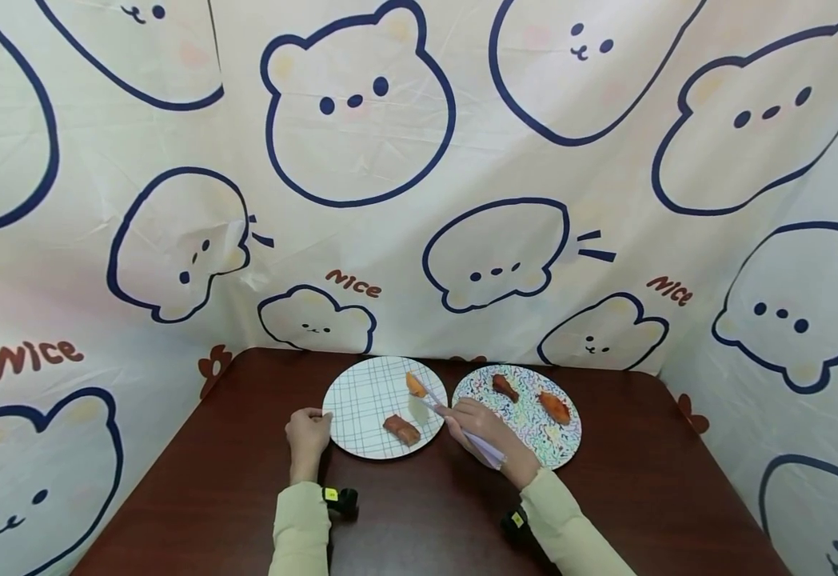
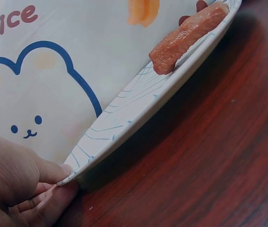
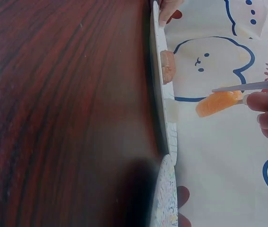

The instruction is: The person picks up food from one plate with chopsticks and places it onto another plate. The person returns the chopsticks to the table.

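Note:
My left hand (image 1: pixel 309 436) pinches the rim of the white grid-patterned plate (image 1: pixel 357 392), thumb above and fingers below, as the left wrist view shows. On that plate lies a reddish-brown piece of meat (image 1: pixel 401 430). My right hand (image 1: pixel 480 424) holds pale purple tongs (image 1: pixel 487 450). Between their tips is an orange food piece (image 1: pixel 415 385), raised above the plate in the right wrist view (image 3: pixel 217 103); its exact kind is unclear. The right forearm passes over part of the speckled plate (image 1: pixel 566 448).
The speckled plate carries a brown drumstick-like piece (image 1: pixel 505 388) and an orange-brown wing-like piece (image 1: pixel 554 407). Both plates stand at the back of the dark brown table (image 1: pixel 405 512). A cloth printed with bears (image 1: pixel 390 240) hangs behind and at the sides.

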A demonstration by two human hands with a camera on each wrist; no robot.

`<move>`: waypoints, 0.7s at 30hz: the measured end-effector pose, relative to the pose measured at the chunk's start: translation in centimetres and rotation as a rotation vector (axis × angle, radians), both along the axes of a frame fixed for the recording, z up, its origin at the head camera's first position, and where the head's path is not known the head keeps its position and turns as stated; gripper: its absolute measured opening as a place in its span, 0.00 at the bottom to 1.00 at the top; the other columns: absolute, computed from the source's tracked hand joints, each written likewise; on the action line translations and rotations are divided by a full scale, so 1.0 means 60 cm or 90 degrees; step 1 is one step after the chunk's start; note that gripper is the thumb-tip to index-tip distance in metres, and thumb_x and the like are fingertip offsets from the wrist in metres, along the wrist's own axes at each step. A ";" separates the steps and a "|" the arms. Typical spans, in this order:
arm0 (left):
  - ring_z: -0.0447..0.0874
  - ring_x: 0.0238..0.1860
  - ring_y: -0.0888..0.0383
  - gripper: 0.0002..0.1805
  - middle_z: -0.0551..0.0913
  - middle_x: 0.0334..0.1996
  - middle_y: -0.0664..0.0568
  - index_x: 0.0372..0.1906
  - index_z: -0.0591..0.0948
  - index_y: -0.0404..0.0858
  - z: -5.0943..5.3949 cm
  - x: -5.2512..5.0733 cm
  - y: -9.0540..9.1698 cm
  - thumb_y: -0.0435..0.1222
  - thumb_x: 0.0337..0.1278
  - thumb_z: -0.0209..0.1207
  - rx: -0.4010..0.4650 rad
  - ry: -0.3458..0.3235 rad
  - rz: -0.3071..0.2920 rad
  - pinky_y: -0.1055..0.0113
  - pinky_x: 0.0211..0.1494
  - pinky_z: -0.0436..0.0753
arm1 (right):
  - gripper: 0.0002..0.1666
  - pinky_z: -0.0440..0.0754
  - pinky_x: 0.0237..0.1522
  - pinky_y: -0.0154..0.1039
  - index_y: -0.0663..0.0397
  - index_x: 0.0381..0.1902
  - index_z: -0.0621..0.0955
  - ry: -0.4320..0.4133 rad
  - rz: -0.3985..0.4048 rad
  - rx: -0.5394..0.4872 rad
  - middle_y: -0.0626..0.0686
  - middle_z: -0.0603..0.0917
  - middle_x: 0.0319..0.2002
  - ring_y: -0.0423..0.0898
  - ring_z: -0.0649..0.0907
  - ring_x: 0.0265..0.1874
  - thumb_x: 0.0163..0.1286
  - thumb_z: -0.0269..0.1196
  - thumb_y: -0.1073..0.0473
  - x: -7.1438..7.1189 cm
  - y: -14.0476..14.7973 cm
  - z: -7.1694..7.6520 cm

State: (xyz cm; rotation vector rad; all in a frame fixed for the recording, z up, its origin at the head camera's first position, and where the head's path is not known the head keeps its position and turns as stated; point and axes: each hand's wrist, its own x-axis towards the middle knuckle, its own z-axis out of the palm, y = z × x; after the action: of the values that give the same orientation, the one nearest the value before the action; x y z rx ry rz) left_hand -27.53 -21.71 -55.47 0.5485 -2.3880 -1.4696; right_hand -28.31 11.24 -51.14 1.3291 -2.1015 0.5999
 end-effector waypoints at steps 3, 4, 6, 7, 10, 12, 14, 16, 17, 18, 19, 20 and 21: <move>0.83 0.39 0.39 0.15 0.85 0.37 0.33 0.50 0.83 0.23 0.000 0.001 -0.001 0.33 0.71 0.58 -0.004 0.001 0.000 0.43 0.46 0.81 | 0.21 0.80 0.38 0.32 0.58 0.56 0.86 -0.019 -0.008 0.009 0.52 0.88 0.35 0.42 0.78 0.32 0.64 0.65 0.70 0.000 -0.005 -0.002; 0.83 0.39 0.39 0.15 0.85 0.36 0.34 0.50 0.83 0.23 0.000 0.002 -0.001 0.33 0.71 0.58 -0.005 0.002 -0.001 0.43 0.46 0.81 | 0.21 0.81 0.38 0.32 0.58 0.56 0.86 -0.023 -0.009 0.011 0.52 0.88 0.36 0.42 0.78 0.33 0.64 0.65 0.70 0.000 -0.007 -0.003; 0.83 0.38 0.40 0.15 0.85 0.35 0.34 0.49 0.83 0.23 0.000 0.002 -0.001 0.33 0.71 0.58 -0.005 0.001 -0.001 0.43 0.46 0.81 | 0.19 0.81 0.39 0.33 0.60 0.56 0.86 -0.025 -0.007 0.015 0.52 0.88 0.36 0.43 0.78 0.33 0.67 0.63 0.69 -0.001 -0.010 -0.005; 0.83 0.38 0.40 0.15 0.85 0.35 0.34 0.49 0.83 0.23 0.000 0.002 -0.001 0.33 0.71 0.58 -0.005 0.001 -0.001 0.43 0.46 0.81 | 0.18 0.81 0.39 0.33 0.60 0.56 0.86 -0.023 -0.002 0.016 0.53 0.89 0.36 0.43 0.79 0.33 0.69 0.62 0.68 -0.002 -0.012 -0.006; 0.83 0.36 0.42 0.16 0.85 0.35 0.35 0.51 0.82 0.23 -0.001 0.001 -0.001 0.34 0.71 0.58 -0.003 -0.005 0.000 0.45 0.44 0.82 | 0.16 0.81 0.39 0.33 0.62 0.55 0.86 -0.013 0.011 0.016 0.53 0.89 0.37 0.43 0.80 0.33 0.74 0.58 0.65 -0.006 -0.017 -0.011; 0.83 0.34 0.44 0.16 0.85 0.34 0.35 0.51 0.82 0.23 -0.002 0.000 -0.002 0.35 0.71 0.58 0.001 -0.009 0.001 0.47 0.41 0.81 | 0.16 0.80 0.38 0.31 0.62 0.55 0.86 -0.003 0.015 0.023 0.52 0.89 0.35 0.41 0.79 0.32 0.77 0.57 0.64 -0.009 -0.020 -0.013; 0.82 0.33 0.45 0.17 0.85 0.34 0.35 0.51 0.82 0.23 -0.003 0.000 -0.003 0.35 0.71 0.58 0.002 -0.009 -0.002 0.49 0.40 0.81 | 0.16 0.80 0.37 0.30 0.62 0.55 0.86 0.002 0.015 0.031 0.50 0.88 0.33 0.40 0.79 0.31 0.74 0.59 0.65 -0.009 -0.023 -0.015; 0.82 0.32 0.46 0.16 0.85 0.34 0.36 0.51 0.82 0.23 -0.004 0.000 -0.003 0.35 0.71 0.58 0.002 -0.009 -0.002 0.49 0.40 0.81 | 0.16 0.80 0.37 0.29 0.63 0.55 0.86 0.009 0.015 0.041 0.49 0.88 0.32 0.40 0.79 0.31 0.72 0.61 0.67 -0.010 -0.026 -0.018; 0.82 0.32 0.45 0.16 0.85 0.33 0.36 0.51 0.82 0.23 -0.005 -0.001 -0.003 0.34 0.71 0.58 0.001 -0.008 -0.002 0.48 0.40 0.81 | 0.16 0.80 0.36 0.29 0.63 0.54 0.86 0.012 0.013 0.044 0.49 0.88 0.32 0.40 0.79 0.31 0.70 0.62 0.68 -0.010 -0.027 -0.019; 0.82 0.33 0.45 0.16 0.84 0.33 0.36 0.51 0.82 0.23 -0.005 -0.001 -0.003 0.34 0.71 0.58 0.001 -0.008 -0.003 0.48 0.40 0.81 | 0.17 0.80 0.36 0.30 0.64 0.54 0.86 0.009 0.012 0.045 0.49 0.88 0.32 0.40 0.79 0.31 0.69 0.63 0.68 -0.009 -0.028 -0.018; 0.82 0.33 0.44 0.16 0.85 0.33 0.36 0.50 0.82 0.23 -0.005 -0.002 -0.003 0.34 0.70 0.59 -0.001 -0.006 -0.003 0.47 0.41 0.81 | 0.17 0.81 0.36 0.31 0.64 0.54 0.86 0.010 0.013 0.045 0.49 0.88 0.32 0.40 0.79 0.30 0.68 0.63 0.69 -0.009 -0.029 -0.019; 0.83 0.34 0.44 0.16 0.85 0.34 0.35 0.50 0.82 0.23 -0.005 -0.003 -0.003 0.34 0.70 0.59 -0.002 -0.007 -0.001 0.47 0.42 0.81 | 0.16 0.81 0.36 0.31 0.65 0.53 0.86 0.012 0.013 0.046 0.50 0.88 0.32 0.40 0.79 0.30 0.69 0.62 0.68 -0.010 -0.031 -0.019; 0.83 0.34 0.44 0.16 0.85 0.34 0.36 0.50 0.82 0.23 -0.006 -0.003 -0.003 0.34 0.70 0.59 -0.002 -0.008 0.002 0.46 0.42 0.81 | 0.16 0.81 0.37 0.31 0.64 0.53 0.86 0.014 0.013 0.048 0.50 0.88 0.32 0.40 0.80 0.31 0.70 0.61 0.68 -0.010 -0.032 -0.019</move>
State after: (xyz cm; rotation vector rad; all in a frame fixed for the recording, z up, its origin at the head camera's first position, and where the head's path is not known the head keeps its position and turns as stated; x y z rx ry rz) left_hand -27.71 -21.91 -55.81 0.5612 -2.3984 -1.4648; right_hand -28.89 9.31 -52.29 1.3943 -2.1131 0.5176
